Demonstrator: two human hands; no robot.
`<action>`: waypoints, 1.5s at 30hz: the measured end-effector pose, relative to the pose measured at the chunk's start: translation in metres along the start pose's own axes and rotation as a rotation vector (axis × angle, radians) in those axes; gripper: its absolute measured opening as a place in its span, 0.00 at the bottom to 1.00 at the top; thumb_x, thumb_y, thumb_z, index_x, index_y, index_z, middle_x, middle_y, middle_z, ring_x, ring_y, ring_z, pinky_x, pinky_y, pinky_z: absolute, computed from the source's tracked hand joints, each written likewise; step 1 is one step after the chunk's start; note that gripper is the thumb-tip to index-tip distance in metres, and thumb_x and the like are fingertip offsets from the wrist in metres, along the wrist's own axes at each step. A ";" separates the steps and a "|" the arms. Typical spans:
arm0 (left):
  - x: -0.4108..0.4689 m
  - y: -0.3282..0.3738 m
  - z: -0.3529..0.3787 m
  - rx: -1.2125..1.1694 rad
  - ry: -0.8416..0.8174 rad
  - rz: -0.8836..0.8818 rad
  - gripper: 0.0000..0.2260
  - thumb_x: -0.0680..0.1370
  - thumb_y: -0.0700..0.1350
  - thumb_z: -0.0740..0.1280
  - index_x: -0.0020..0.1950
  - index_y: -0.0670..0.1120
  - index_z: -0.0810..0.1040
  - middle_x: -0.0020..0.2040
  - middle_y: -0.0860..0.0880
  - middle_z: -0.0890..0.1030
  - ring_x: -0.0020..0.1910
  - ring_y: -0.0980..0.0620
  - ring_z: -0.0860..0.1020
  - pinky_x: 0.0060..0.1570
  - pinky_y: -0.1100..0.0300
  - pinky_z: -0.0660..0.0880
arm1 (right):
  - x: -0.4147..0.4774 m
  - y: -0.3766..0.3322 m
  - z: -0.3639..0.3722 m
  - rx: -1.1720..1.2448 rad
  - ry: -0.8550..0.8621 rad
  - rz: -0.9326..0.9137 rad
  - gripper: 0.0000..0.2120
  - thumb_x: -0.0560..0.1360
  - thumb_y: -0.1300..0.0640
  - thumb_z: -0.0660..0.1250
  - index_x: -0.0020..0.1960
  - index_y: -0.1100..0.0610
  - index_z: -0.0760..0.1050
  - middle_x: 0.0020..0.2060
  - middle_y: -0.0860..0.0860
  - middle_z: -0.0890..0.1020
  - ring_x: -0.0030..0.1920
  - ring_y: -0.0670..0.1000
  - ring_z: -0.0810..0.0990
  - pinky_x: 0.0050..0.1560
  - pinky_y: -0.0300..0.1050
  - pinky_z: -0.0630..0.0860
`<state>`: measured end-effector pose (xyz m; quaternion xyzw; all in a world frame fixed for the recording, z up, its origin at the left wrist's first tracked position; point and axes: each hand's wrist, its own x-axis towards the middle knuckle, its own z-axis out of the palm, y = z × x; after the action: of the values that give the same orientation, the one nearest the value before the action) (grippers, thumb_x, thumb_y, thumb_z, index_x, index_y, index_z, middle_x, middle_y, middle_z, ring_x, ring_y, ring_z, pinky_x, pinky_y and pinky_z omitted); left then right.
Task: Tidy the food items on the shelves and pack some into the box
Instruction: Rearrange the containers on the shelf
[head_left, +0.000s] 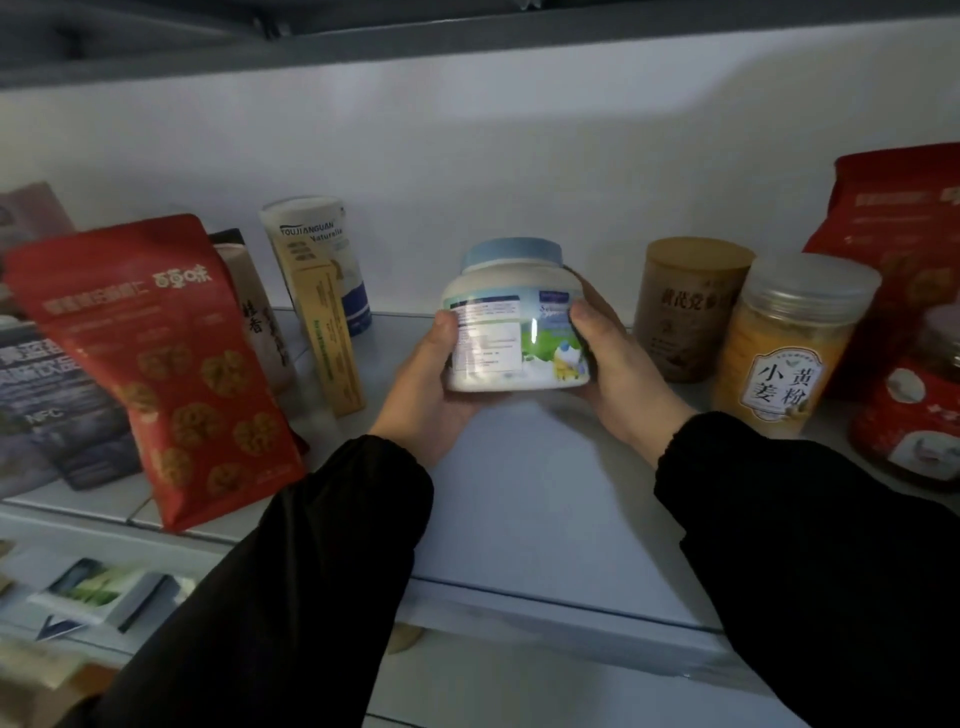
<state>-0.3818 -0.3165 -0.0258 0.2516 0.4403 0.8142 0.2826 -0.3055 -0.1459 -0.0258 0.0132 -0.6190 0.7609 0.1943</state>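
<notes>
A white tub with a pale blue lid (514, 322) is upright at the middle of the white shelf (545, 493), held between both hands. My left hand (426, 389) grips its left side, thumb on the label. My right hand (618, 364) grips its right side, thumb on the front. Whether the tub's base touches the shelf I cannot tell. Both arms wear black sleeves.
Left of the tub stand a red snack pouch (166, 364), a dark carton (57, 410), a yellow box (332, 343) and a white canister (317, 260). To the right are a brown can (685, 312), a clear jar of yellow powder (789, 343), a red-labelled jar (919, 415) and a red bag (898, 223). A lower shelf holds packets (98, 592).
</notes>
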 end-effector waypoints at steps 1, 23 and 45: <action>0.000 0.001 0.000 -0.017 0.001 -0.009 0.35 0.79 0.64 0.60 0.78 0.43 0.68 0.72 0.38 0.77 0.72 0.38 0.75 0.66 0.39 0.77 | -0.001 0.000 0.001 0.026 -0.040 0.023 0.49 0.65 0.33 0.79 0.77 0.57 0.68 0.65 0.56 0.83 0.64 0.56 0.83 0.62 0.55 0.80; -0.003 0.005 -0.001 -0.013 0.031 -0.042 0.39 0.72 0.67 0.66 0.76 0.44 0.72 0.70 0.40 0.79 0.70 0.39 0.77 0.66 0.37 0.76 | -0.011 0.002 0.017 0.060 -0.153 0.082 0.42 0.64 0.31 0.79 0.69 0.54 0.76 0.63 0.55 0.84 0.64 0.55 0.83 0.60 0.50 0.81; -0.001 0.004 -0.002 -0.090 0.059 0.018 0.27 0.81 0.60 0.60 0.75 0.45 0.74 0.70 0.39 0.79 0.70 0.39 0.78 0.70 0.35 0.72 | -0.016 -0.012 0.029 -0.024 0.093 0.047 0.23 0.82 0.37 0.59 0.64 0.51 0.80 0.59 0.55 0.86 0.60 0.55 0.85 0.55 0.55 0.83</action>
<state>-0.3837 -0.3198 -0.0238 0.2185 0.4089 0.8428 0.2734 -0.2929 -0.1756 -0.0119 -0.0391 -0.6185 0.7575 0.2051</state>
